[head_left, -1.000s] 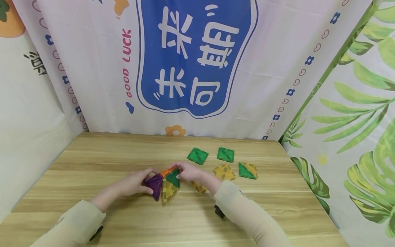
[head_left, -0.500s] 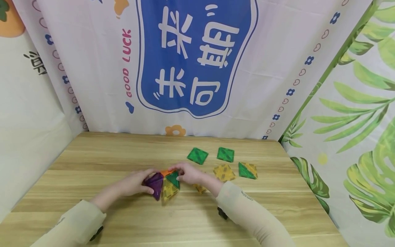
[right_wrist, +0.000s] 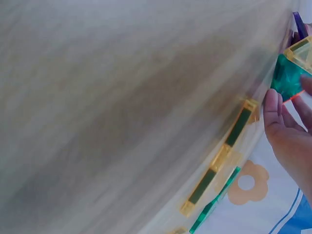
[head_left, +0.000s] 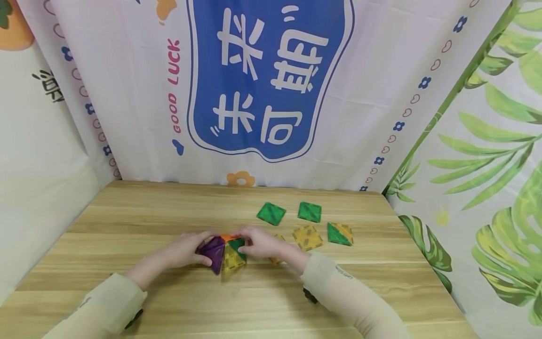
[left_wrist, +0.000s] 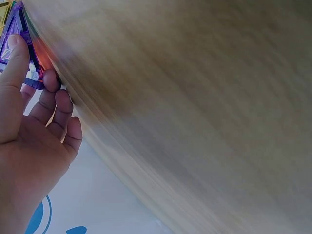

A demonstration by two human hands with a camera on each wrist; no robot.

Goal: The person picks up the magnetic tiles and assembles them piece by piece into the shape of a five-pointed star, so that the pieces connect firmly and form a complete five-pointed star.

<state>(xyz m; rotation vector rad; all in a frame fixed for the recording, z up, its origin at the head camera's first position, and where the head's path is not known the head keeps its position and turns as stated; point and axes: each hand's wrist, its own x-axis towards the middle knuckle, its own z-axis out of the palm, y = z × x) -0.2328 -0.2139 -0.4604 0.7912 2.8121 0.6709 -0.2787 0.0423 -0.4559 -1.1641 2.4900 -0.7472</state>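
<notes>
Purple magnetic tiles (head_left: 215, 254) stand on edge under my left hand (head_left: 184, 252), gripped between thumb and fingers; in the left wrist view the thumb lies on the purple face (left_wrist: 22, 53). Orange magnetic tiles (head_left: 226, 238) join them at the back. To their right stand a green triangular magnetic tile (head_left: 235, 245) and a yellow triangular one (head_left: 234, 262), side by side. My right hand (head_left: 261, 242) pinches the green tile by its right side, fingers behind and thumb in front. The right wrist view shows this green tile (right_wrist: 284, 78) partly covered by the thumb.
Two green square tiles (head_left: 310, 212) lie flat at the back right of the wooden table (head_left: 169, 301). Nearer are a yellow square (head_left: 307, 238) and a half-green, half-yellow square (head_left: 340, 234). Another yellow tile (head_left: 277, 259) is partly hidden by my right forearm.
The green and yellow tiles have turned slightly under my right hand, the yellow one's lower tip moving up. My right forearm has shifted a little rightward. The left hand has barely moved.
</notes>
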